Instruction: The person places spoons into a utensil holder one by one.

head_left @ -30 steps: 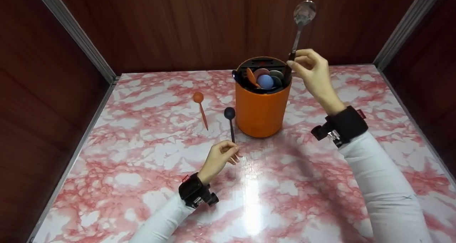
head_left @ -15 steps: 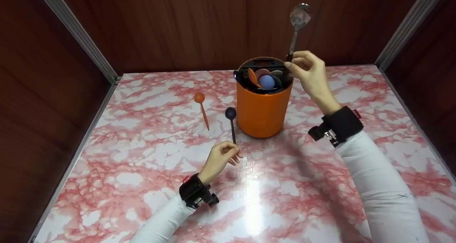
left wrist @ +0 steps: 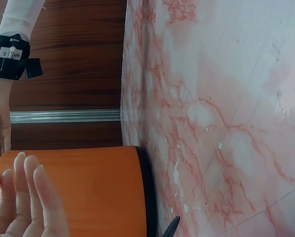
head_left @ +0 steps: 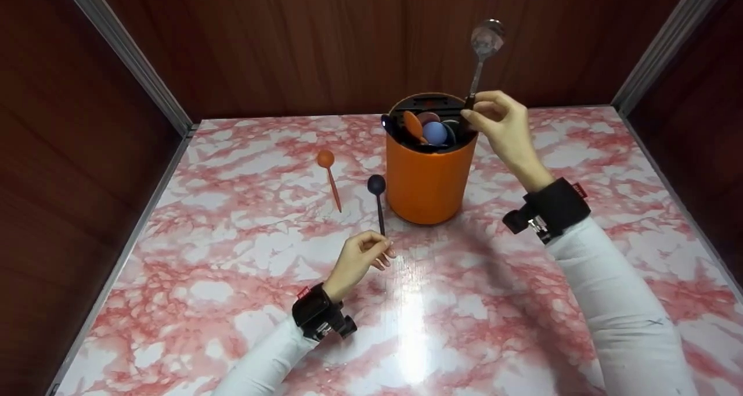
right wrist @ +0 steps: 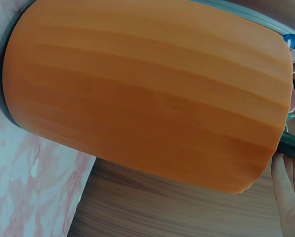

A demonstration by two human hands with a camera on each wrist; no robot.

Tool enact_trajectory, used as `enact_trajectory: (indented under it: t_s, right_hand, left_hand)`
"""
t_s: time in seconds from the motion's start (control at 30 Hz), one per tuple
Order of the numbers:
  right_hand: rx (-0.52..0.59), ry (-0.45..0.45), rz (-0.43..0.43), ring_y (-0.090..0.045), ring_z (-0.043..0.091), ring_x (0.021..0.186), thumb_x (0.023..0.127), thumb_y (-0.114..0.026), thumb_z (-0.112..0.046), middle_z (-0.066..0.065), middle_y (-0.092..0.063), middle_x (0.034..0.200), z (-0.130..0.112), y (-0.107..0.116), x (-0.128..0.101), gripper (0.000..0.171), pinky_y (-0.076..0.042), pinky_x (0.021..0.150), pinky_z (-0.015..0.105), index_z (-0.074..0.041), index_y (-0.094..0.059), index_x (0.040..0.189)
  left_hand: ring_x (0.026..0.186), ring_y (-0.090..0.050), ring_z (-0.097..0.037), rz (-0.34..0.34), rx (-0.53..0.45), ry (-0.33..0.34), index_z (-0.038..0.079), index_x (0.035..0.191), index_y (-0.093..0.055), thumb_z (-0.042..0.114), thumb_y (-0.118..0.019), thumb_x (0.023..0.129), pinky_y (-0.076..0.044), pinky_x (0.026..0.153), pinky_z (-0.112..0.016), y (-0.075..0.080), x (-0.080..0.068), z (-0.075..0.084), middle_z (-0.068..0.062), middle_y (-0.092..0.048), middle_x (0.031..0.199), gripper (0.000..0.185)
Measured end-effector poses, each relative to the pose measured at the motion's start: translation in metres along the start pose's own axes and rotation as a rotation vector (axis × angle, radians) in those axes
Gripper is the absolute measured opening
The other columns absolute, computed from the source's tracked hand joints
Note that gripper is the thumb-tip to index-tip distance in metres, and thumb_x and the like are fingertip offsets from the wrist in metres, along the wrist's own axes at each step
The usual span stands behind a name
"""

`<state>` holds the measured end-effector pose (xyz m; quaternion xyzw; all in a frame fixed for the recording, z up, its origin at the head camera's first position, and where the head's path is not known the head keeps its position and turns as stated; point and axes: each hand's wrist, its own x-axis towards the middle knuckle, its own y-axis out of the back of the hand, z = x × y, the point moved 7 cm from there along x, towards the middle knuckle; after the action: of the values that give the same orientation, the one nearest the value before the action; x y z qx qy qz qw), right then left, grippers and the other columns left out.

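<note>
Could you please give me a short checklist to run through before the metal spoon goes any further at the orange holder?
1. Right hand has a firm hold on the long silver metal spoon: ok, fingers pinch its dark handle, bowl pointing up.
2. Round orange utensil holder stands upright on the pink marble table: ok.
3. Free slot in the holder for the spoon: cannot tell, the top is crowded with coloured spoon heads.
4. Left hand is clear of the holder: ok, it pinches the end of the dark blue plastic spoon lying on the table.
5. Small orange plastic spoon is out of the way: ok, it lies left of the holder.
</note>
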<state>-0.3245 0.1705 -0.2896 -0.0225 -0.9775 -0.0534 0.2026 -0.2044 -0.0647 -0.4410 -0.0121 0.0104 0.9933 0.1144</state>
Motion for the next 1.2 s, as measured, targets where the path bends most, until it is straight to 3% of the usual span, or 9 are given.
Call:
enact_trajectory:
  t_s: [0.17, 0.47, 0.6, 0.83, 0.97, 1.2]
  right_hand:
    - [-0.026, 0.014, -0.009, -0.061, 0.001, 0.066, 0.081, -0.068, -0.004, -0.012, -0.063, 0.075, 0.000, 0.000, -0.001, 0.019, -0.053, 0.066, 0.014, -0.002, -0.061, 0.099]
    - [0.078, 0.033, -0.008, -0.065, 0.005, 0.069, 0.080, -0.065, 0.004, -0.007, -0.067, 0.074, 0.004, 0.002, -0.003, 0.013, -0.056, 0.068, 0.020, -0.002, -0.065, 0.092]
    - [0.085, 0.023, -0.007, -0.066, 0.005, 0.069, 0.080, -0.067, 0.000, -0.005, -0.068, 0.076, 0.007, 0.007, -0.006, 0.013, -0.056, 0.068, 0.020, 0.000, -0.066, 0.093]
    - [0.059, 0.015, -0.001, -0.065, 0.002, 0.069, 0.081, -0.065, 0.003, -0.010, -0.068, 0.077, -0.003, 0.011, -0.014, 0.018, -0.055, 0.068, 0.018, 0.009, -0.063, 0.097]
    - [0.036, 0.023, 0.003, -0.065, 0.002, 0.070, 0.081, -0.064, 0.003, -0.012, -0.068, 0.078, -0.007, 0.012, -0.018, 0.024, -0.055, 0.067, 0.015, 0.016, -0.059, 0.101]
    - [0.041, 0.040, 0.006, -0.066, 0.004, 0.071, 0.081, -0.065, 0.002, -0.009, -0.069, 0.081, 0.005, 0.017, -0.022, 0.024, -0.055, 0.068, 0.016, 0.015, -0.061, 0.101]
  left_hand:
    - [0.058, -0.058, -0.007, 0.000, 0.005, -0.001, -0.016, 0.094, -0.054, 0.002, -0.051, 0.090, -0.050, 0.055, -0.018, 0.000, 0.000, -0.001, -0.005, -0.066, 0.073, 0.019]
    - [0.058, -0.058, -0.007, -0.003, 0.002, 0.007, -0.018, 0.096, -0.053, 0.002, -0.051, 0.090, -0.050, 0.055, -0.018, -0.001, 0.002, -0.003, -0.001, -0.065, 0.072, 0.022]
    - [0.059, -0.059, -0.009, -0.005, 0.020, 0.007, -0.017, 0.096, -0.053, 0.004, -0.052, 0.090, -0.051, 0.056, -0.018, 0.000, 0.002, -0.004, -0.005, -0.066, 0.073, 0.022]
    - [0.058, -0.059, -0.008, -0.004, 0.033, 0.006, -0.016, 0.096, -0.054, 0.004, -0.051, 0.091, -0.051, 0.055, -0.018, 0.000, 0.002, -0.003, -0.025, -0.065, 0.081, 0.021]
    - [0.058, -0.058, -0.007, -0.005, 0.035, 0.008, -0.018, 0.097, -0.053, 0.004, -0.050, 0.091, -0.051, 0.056, -0.019, 0.000, 0.003, -0.003, -0.026, -0.065, 0.082, 0.023]
    - [0.058, -0.058, -0.007, -0.008, 0.038, 0.008, -0.018, 0.097, -0.053, 0.003, -0.050, 0.091, -0.050, 0.055, -0.019, 0.000, 0.004, -0.004, -0.027, -0.065, 0.082, 0.021]
